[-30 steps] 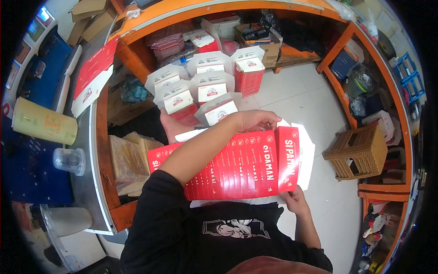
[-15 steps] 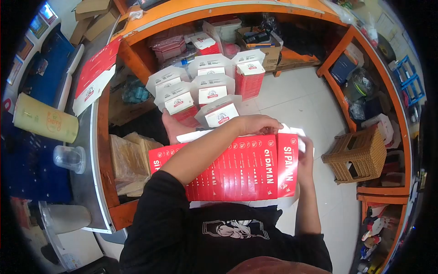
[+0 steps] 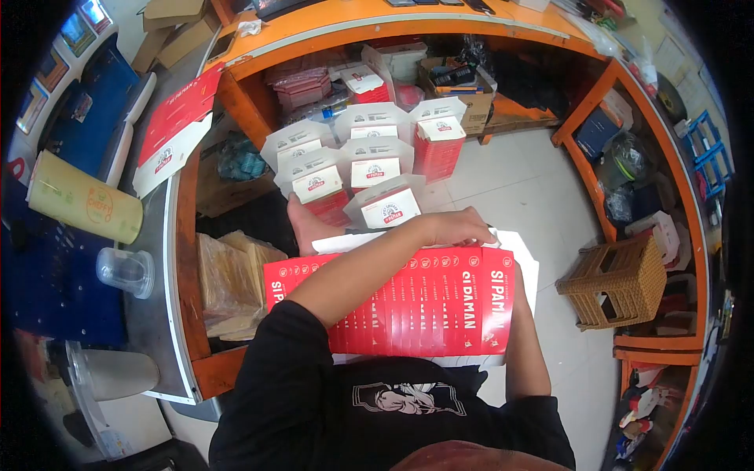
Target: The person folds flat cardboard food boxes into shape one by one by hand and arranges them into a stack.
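A fanned row of flat red cardboard boxes (image 3: 393, 314), printed "SI PAMAN", lies across my lap with white flaps along its far side. My left hand (image 3: 465, 228) reaches across it, fingers curled at the top edge near the rightmost flat box (image 3: 496, 302). Only the wrist of my right hand (image 3: 522, 314) shows by the right edge; its fingers are hidden behind the cardboard. A white flap (image 3: 518, 243) sticks out at the upper right. Beyond my bare foot (image 3: 306, 224) stand several stacks of red-and-white boxes (image 3: 377, 171) on the floor.
An orange-edged counter (image 3: 424, 31) curves around the front. On the left worktop (image 3: 157, 314) are a yellow cup (image 3: 86, 200), a clear plastic cup (image 3: 126, 271) and a red-and-white flat box (image 3: 177, 129). A woven brown stool (image 3: 609, 286) stands at right. Paper packs (image 3: 228, 275) sit under the left counter.
My right hand has slipped from the right edge to behind the cardboard. The rightmost flat box now overlaps the row more closely, and more white flap shows. The view has shifted slightly.
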The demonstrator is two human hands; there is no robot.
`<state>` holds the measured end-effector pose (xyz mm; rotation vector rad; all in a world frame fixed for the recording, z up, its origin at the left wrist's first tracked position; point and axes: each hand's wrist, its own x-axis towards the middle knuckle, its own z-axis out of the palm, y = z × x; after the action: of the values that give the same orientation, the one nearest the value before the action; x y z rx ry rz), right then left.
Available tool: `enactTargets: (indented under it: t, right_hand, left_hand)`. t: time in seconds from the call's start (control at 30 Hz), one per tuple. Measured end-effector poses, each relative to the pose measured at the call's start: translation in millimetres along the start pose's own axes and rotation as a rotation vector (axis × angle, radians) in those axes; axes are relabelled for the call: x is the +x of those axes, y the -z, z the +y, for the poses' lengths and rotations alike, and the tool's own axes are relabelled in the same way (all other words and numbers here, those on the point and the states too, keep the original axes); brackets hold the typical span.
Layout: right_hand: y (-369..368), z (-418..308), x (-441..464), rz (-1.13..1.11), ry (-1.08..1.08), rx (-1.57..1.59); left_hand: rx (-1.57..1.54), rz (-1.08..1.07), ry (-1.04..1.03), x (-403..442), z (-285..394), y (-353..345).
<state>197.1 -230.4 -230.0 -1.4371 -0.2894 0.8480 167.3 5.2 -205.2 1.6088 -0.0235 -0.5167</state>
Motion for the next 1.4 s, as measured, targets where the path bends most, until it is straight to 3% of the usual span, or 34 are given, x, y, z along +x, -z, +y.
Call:
enactTargets:
  t: [0.17, 0.27, 0.37, 0.47, 0.57, 0.73, 1.4]
  right_hand:
    - [-3, 0, 4, 0.013, -0.076, 0.019]
    - [-3, -14, 5, -0.115, -0.057, -0.179]
    - [-4, -36, -3, -0.209, -0.057, 0.355]
    - [-18, -50, -9, -0.116, 0.000, 0.482]
    - [0, -24, 5, -0.047, 0.080, 0.183]
    - [-3, -30, -2, 0.020, 0.119, 0.072]
    - [-5, -50, -6, 0.012, 0.161, -0.221]
  left_hand:
    - [0.175, -0.014, -0.075, -5, -3, -2]
    - [0.169, -0.023, -0.071, -10, 0, -3]
    - [0.120, -0.026, -0.043, -14, 1, -1]
    - [0.081, -0.033, -0.011, -18, 6, -2]
    - [0.005, -0.105, -0.026, -12, 0, 1]
    - [-0.430, -0.291, 0.003, -14, -4, 2]
    - [-0.441, -0.292, -0.028, -16, -5, 3]
